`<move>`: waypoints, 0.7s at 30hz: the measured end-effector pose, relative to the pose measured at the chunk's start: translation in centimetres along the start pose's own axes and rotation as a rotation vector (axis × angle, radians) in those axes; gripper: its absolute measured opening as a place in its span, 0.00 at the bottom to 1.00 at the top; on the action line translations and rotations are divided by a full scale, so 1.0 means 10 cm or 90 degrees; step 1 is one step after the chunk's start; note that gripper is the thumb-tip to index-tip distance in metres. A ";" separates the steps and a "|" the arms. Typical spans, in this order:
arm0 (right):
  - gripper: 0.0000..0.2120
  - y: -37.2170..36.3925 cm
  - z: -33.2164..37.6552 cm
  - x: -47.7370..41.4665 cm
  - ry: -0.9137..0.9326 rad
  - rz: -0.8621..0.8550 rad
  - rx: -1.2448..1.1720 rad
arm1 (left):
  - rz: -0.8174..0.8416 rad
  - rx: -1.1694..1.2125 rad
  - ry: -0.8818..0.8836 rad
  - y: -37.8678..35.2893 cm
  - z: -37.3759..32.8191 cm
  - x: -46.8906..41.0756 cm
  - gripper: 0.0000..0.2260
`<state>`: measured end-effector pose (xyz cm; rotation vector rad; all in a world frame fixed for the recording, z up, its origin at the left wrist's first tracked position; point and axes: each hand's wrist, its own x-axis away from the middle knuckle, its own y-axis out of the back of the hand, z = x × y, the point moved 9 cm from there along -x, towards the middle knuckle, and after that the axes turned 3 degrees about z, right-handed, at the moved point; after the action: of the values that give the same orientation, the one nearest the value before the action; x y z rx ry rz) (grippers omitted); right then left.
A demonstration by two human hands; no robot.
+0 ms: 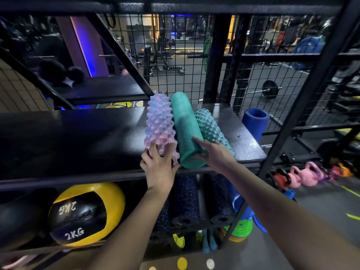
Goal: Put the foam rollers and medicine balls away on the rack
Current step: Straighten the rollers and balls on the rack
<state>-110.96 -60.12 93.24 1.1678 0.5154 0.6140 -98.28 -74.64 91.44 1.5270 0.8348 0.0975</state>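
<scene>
Before you, the shelf (pixel 78 137) is black metal with a fine pebbled coating that gives a dull sheen. On it, the pink roller (pixel 158 125) is matt foam covered in blunt spikes. The teal roller (pixel 185 129) is smooth matt foam with a faint grain. The spiky teal roller (pixel 209 125) is knobbed foam. The mesh (pixel 185 45) behind is thin black wire. Below, the ball (pixel 85 215) has a glossy, creased, leather-like skin. The black rollers (pixel 185 201) are coarse speckled foam, and the blue roller (pixel 255 121) is smooth and matt.
</scene>
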 end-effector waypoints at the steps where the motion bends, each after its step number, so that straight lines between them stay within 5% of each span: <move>1: 0.33 0.02 0.00 0.04 0.009 -0.005 -0.004 | 0.000 0.002 0.004 0.00 0.01 0.00 0.37; 10: 0.31 0.08 0.03 0.16 0.002 -0.024 0.000 | -0.009 0.005 -0.024 0.06 -0.07 0.02 0.34; 15: 0.42 0.13 -0.10 0.17 0.036 -0.026 -0.078 | 0.001 -0.019 -0.019 0.05 -0.07 0.01 0.33; 21: 0.58 -0.03 -0.79 0.22 -0.181 0.069 -0.036 | -0.007 -0.008 -0.028 0.07 -0.03 0.03 0.32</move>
<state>-114.51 -53.28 90.37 1.2116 0.1934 0.5411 -97.91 -74.10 91.97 1.5082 0.8061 0.0603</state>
